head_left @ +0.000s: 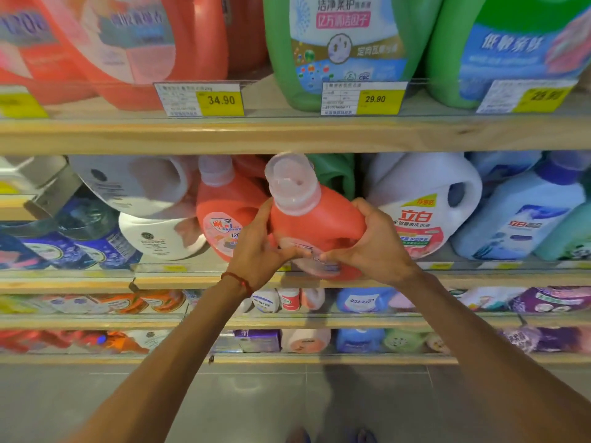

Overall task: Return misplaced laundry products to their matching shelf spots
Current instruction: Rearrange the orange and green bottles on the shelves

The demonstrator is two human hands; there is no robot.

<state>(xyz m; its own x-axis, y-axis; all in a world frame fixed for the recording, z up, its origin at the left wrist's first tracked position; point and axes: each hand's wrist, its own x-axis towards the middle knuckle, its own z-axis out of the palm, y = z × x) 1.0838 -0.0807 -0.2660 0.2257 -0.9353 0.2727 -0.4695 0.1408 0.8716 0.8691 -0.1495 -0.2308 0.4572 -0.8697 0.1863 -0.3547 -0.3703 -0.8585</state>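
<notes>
Both hands hold one coral-red detergent bottle (pixel 316 225) at the front edge of the second shelf (pixel 96 278), its translucent cap (pixel 292 183) tilted up and toward the camera. The left hand (pixel 260 247) wraps the bottle's left side with fingers curled across the lower label, and a red string bracelet (pixel 238 281) circles that wrist; the right hand (pixel 372 241) grips the right side, thumb over the shoulder and fingers closed under the label. Just left of the held bottle, touching or nearly so, stands one matching coral-red bottle (pixel 224 212) on the same shelf, so two of this kind show on this level. Further left lie two white jugs (pixel 153 206), tipped and stacked, and beyond them dark blue-purple refill pouches (pixel 73 247) whose number is unclear. Behind the held bottle a green bottle (pixel 335 174) peeks out, mostly hidden. To the right stand one white jug with red lettering (pixel 425 203) and one pale blue bottle (pixel 524 219), with more blue and teal ones at the far right edge. On the top shelf (pixel 287 135) stand large red jugs (pixel 128 43) on the left and two green jugs (pixel 345 46) on the right, with three readable yellow price tags (pixel 220 100) on the rail, a fourth cut off at the left. Two lower shelves carry smaller mixed bottles and pouches, blurred. The top shelf's wooden edge sits close above the cap.
</notes>
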